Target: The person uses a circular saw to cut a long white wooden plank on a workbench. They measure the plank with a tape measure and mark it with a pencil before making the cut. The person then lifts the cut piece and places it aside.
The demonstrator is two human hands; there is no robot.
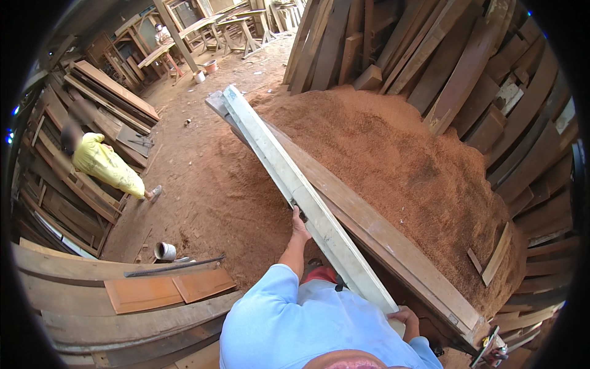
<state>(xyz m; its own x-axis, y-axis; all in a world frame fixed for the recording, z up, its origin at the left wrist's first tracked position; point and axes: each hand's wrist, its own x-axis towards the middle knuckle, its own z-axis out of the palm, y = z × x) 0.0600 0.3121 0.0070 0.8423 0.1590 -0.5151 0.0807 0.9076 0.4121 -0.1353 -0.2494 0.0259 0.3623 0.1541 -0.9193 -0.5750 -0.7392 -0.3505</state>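
Off-white, long, narrow wooden board (pixel 316 212): positioned diagonally in front of the wearer, its near end close to the body and its far end pointing up and left. Left grip (pixel 299 227): closed on the board's left edge, partway along, thumb on the upper side; the fingers underneath are hidden. Right grip (pixel 405 318): closed on the near end. This spacing probably serves two functions: the left grip carries weight further out, while the right grip steadies the end and sets the angle.

A long, brown, straight-edged wooden plank assembly (pixel 381 243) lies to the right of the board, the two diverging toward the wearer. At the far end they overlap in view; whether the board bears on the assembly cannot be determined.

Beyond lies a reddish-brown heap of sawdust (pixel 393 160). Dark, rough wooden planks (pixel 424 55) stand tilted behind it, presumably to save floor area. At lower left, flat orange-brown wooden panels (pixel 150 294) lie across stacked timber (pixel 74 286), likely for support off the ground.
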